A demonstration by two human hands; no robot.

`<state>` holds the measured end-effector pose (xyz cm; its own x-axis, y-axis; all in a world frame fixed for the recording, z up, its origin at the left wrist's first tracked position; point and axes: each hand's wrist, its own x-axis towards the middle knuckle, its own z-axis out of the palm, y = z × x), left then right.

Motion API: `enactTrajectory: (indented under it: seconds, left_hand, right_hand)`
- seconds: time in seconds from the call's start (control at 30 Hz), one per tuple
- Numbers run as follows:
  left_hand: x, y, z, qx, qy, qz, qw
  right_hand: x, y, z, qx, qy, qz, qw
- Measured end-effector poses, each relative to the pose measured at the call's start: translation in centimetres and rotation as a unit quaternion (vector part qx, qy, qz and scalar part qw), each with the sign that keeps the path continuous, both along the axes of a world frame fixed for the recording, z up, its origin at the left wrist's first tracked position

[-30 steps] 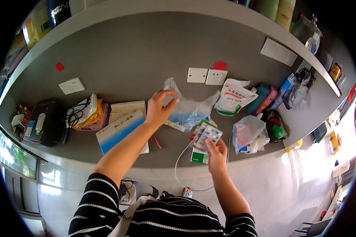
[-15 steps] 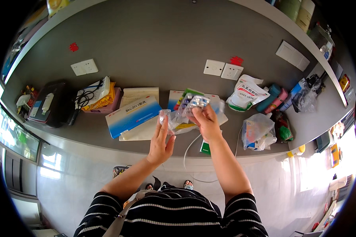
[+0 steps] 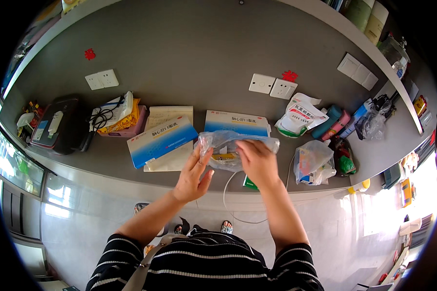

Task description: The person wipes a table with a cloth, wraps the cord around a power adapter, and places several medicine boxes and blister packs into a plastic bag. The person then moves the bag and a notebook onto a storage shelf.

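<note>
A clear plastic bag (image 3: 214, 140) is spread at the desk's front, with yellow packaging (image 3: 223, 157) showing through it. My left hand (image 3: 193, 175) pinches the bag's left edge at the fingertips, its thumb standing apart. Over the bag's right part lies my right hand (image 3: 258, 162), its fingers bent down into the opening; the plastic and the hand itself hide what they touch. Behind the bag lies a blue and white medicine box (image 3: 235, 122). A second such box (image 3: 162, 140) rests at a slant to the left, on a beige paper pad (image 3: 170, 112).
To the left are a pink basket (image 3: 135, 127) with packets and a black cable, and a black machine (image 3: 58, 128). A white pouch (image 3: 300, 116), a filled plastic bag (image 3: 315, 162) and bottles (image 3: 327, 123) stand right. A white cable (image 3: 226, 194) hangs off the front edge.
My right hand has lowered into the bag from above it. The blister packs it held are out of sight. The left hand stays at the bag's left edge.
</note>
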<state>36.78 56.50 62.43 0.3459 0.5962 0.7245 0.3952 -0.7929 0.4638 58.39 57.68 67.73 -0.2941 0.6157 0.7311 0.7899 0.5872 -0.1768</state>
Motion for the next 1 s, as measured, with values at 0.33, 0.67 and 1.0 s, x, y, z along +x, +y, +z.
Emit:
enactTrajectory:
  seconds: [0.33,0.67,1.0]
  left_hand:
    - [-3.2,1.8,-1.5,-0.020,-0.108,0.082,0.991]
    - [-4.4,5.7,-1.7,-0.202,-0.127,0.002,0.971]
    - [-7.2,0.9,1.1,-0.070,0.061,-0.012,0.996]
  right_hand:
    - [7.8,-5.6,-3.4,-0.126,0.218,-0.061,0.966]
    - [2.5,-4.0,-3.0,-0.136,0.156,-0.004,0.978]
    - [2.8,-6.5,-3.5,-0.146,-0.001,0.007,0.989]
